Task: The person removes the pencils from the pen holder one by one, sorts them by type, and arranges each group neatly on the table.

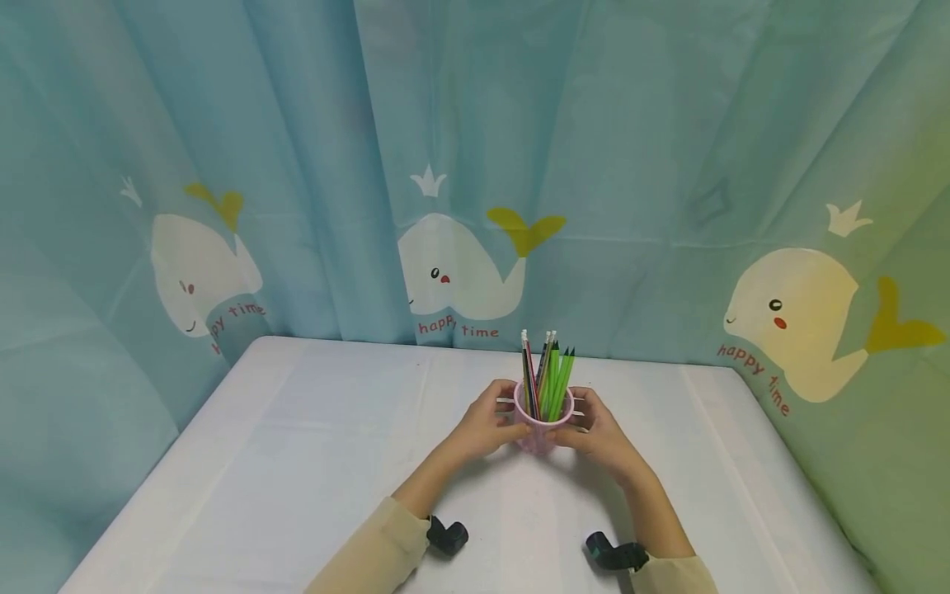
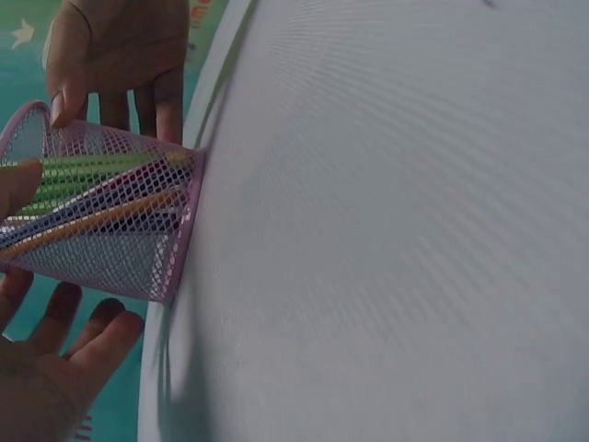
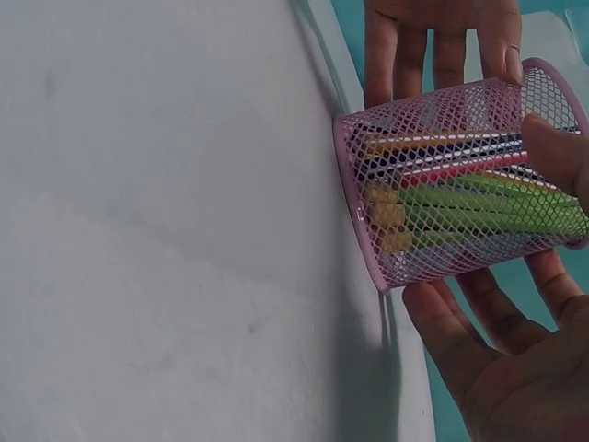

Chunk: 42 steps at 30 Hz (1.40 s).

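A pink mesh pencil cup (image 1: pixel 536 441) stands upright near the far side of the table, full of pencils. Green pencils (image 1: pixel 558 388) lean to its right, and darker striped ones (image 1: pixel 529 375) with white ends stand at its left. My left hand (image 1: pixel 486 422) holds the cup from the left, thumb at the near side and fingers round the far side. From the right, my right hand (image 1: pixel 599 433) grips it the same way. Through the mesh (image 3: pixel 451 184) the pencils' lower ends show in the right wrist view. Whether the base touches the table, I cannot tell.
The white table (image 1: pixel 334 437) stretches out on both sides of the hands. Behind it hangs a blue-green curtain (image 1: pixel 631 165) printed with whales, close to the table's far edge. Dark wrist devices (image 1: pixel 448 536) are strapped at both wrists.
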Each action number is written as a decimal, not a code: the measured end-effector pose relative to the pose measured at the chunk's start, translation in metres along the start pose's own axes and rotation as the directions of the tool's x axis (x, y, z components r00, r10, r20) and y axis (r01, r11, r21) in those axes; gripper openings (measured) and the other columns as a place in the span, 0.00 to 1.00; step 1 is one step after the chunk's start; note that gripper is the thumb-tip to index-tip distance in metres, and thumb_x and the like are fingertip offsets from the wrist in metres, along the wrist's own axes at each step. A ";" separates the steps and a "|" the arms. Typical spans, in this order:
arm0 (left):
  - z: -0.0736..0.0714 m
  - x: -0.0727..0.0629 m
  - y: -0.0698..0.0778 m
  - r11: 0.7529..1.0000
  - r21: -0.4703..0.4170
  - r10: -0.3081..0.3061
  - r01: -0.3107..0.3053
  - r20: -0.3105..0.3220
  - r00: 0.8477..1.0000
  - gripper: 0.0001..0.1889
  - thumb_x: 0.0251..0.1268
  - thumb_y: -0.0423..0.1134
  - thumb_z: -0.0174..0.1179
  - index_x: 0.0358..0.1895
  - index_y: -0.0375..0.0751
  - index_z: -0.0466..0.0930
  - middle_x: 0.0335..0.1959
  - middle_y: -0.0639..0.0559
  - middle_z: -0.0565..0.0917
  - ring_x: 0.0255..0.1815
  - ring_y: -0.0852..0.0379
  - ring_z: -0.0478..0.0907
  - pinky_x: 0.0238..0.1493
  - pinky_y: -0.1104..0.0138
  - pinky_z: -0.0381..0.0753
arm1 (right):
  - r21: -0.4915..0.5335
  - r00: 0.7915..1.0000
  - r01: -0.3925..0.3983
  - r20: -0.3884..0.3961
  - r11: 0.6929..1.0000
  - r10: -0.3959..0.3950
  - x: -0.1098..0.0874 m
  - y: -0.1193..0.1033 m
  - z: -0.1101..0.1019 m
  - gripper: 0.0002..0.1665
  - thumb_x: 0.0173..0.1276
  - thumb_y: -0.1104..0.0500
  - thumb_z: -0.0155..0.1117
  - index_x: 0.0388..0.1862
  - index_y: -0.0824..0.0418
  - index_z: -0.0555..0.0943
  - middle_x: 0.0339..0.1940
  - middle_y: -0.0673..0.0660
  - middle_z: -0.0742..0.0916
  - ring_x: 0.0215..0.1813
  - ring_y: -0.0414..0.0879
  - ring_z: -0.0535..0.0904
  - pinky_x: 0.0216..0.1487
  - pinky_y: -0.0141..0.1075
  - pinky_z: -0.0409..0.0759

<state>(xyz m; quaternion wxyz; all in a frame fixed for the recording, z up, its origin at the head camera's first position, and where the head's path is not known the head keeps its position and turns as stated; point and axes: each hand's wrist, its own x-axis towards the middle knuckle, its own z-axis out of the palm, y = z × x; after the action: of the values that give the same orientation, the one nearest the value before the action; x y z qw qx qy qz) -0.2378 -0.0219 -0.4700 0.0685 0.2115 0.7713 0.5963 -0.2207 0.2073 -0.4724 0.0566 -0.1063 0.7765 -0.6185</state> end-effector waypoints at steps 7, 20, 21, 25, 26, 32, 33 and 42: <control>-0.010 -0.012 -0.003 0.999 -0.030 -0.034 0.034 0.010 0.999 0.34 0.58 0.30 0.70 0.65 0.36 0.62 0.66 0.34 0.71 0.64 0.36 0.74 0.64 0.53 0.78 | -0.013 0.999 0.008 0.037 1.000 -0.007 0.001 -0.004 0.012 0.43 0.55 0.64 0.76 0.66 0.65 0.64 0.65 0.70 0.75 0.61 0.61 0.77 0.63 0.49 0.76; -0.023 -0.027 -0.004 0.997 -0.064 -0.032 0.032 0.003 0.999 0.33 0.58 0.30 0.70 0.64 0.35 0.61 0.65 0.33 0.70 0.64 0.35 0.74 0.62 0.53 0.79 | -0.008 0.997 0.015 0.082 1.000 -0.014 0.003 -0.008 0.027 0.43 0.54 0.64 0.77 0.66 0.64 0.65 0.65 0.68 0.76 0.61 0.60 0.77 0.67 0.55 0.73; -0.023 -0.028 -0.004 0.997 -0.070 -0.029 0.030 0.005 1.000 0.34 0.58 0.30 0.70 0.64 0.35 0.61 0.65 0.33 0.70 0.64 0.35 0.74 0.62 0.52 0.79 | -0.006 0.997 0.014 0.081 1.000 -0.013 0.003 -0.008 0.027 0.43 0.54 0.65 0.77 0.66 0.64 0.65 0.65 0.68 0.76 0.61 0.60 0.77 0.67 0.56 0.73; -0.025 -0.031 -0.005 0.998 -0.062 -0.025 0.026 0.008 1.000 0.34 0.58 0.30 0.70 0.64 0.36 0.61 0.66 0.32 0.70 0.64 0.34 0.74 0.62 0.51 0.79 | -0.012 0.997 0.011 0.078 1.000 -0.011 0.002 -0.009 0.031 0.42 0.53 0.65 0.76 0.65 0.64 0.65 0.64 0.68 0.77 0.60 0.59 0.78 0.66 0.55 0.74; -0.026 -0.032 -0.005 0.998 -0.053 -0.027 0.028 0.008 1.000 0.33 0.58 0.31 0.70 0.64 0.36 0.61 0.66 0.33 0.70 0.64 0.34 0.74 0.62 0.51 0.80 | -0.015 0.997 0.013 0.080 1.000 -0.011 0.001 -0.009 0.032 0.42 0.53 0.65 0.76 0.65 0.64 0.65 0.64 0.68 0.77 0.60 0.59 0.78 0.66 0.55 0.74; -0.032 -0.037 -0.004 0.999 -0.020 -0.035 0.036 0.006 0.999 0.34 0.57 0.32 0.71 0.63 0.37 0.62 0.64 0.34 0.71 0.63 0.36 0.76 0.60 0.55 0.81 | -0.007 0.996 0.014 0.094 1.000 -0.013 0.001 -0.010 0.037 0.43 0.53 0.64 0.78 0.65 0.63 0.66 0.63 0.66 0.78 0.60 0.57 0.78 0.66 0.52 0.75; -0.033 -0.038 -0.004 0.999 -0.022 -0.034 0.034 0.006 0.999 0.34 0.57 0.32 0.71 0.63 0.36 0.61 0.64 0.34 0.71 0.62 0.37 0.76 0.60 0.56 0.82 | -0.001 0.995 0.013 0.094 1.000 -0.013 0.001 -0.010 0.038 0.43 0.53 0.65 0.78 0.65 0.63 0.66 0.63 0.66 0.78 0.59 0.57 0.78 0.66 0.51 0.75; -0.041 -0.050 -0.005 0.999 -0.011 -0.031 0.031 0.028 0.999 0.37 0.54 0.31 0.72 0.65 0.35 0.62 0.61 0.36 0.72 0.59 0.39 0.77 0.57 0.59 0.83 | -0.001 0.988 0.035 0.149 0.999 -0.034 -0.002 -0.012 0.047 0.42 0.52 0.62 0.78 0.64 0.62 0.67 0.63 0.64 0.77 0.60 0.57 0.77 0.65 0.51 0.77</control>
<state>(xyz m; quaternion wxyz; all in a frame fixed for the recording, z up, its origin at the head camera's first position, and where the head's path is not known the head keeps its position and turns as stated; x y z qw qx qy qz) -0.2092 -0.0797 -0.4710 0.0898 0.2075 0.7699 0.5967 -0.2075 0.1611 -0.4719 0.1036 -0.1656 0.7693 -0.6083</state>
